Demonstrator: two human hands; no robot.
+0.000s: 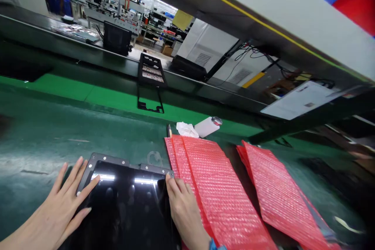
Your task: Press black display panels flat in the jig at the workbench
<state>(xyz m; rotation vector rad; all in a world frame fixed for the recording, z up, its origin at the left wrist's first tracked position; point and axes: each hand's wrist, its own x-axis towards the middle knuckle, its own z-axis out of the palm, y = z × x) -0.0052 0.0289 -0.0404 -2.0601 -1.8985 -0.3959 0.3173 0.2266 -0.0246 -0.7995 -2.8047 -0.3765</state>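
Note:
A glossy black screen panel (131, 207) lies at the bottom left of the head view, with a dark grey edge frame dotted with light round spots along its top. My left hand (66, 199) rests on the panel's upper left corner, its fingers spread, one fingertip on the glass. At the upper right corner my right hand (183, 203) has its fingers bent and close together, gripping the panel's edge. Ceiling lights reflect in the glass. The panel's lower part runs out of view.
Red bubble-wrap pouches (216, 187) lie right of the panel, and more pouches (281, 191) farther right. Behind them are a white bottle (208, 126) and crumpled tissue (186, 129). A thin black frame (150, 107) lies on the green strip. A shelf (263, 11) hangs overhead.

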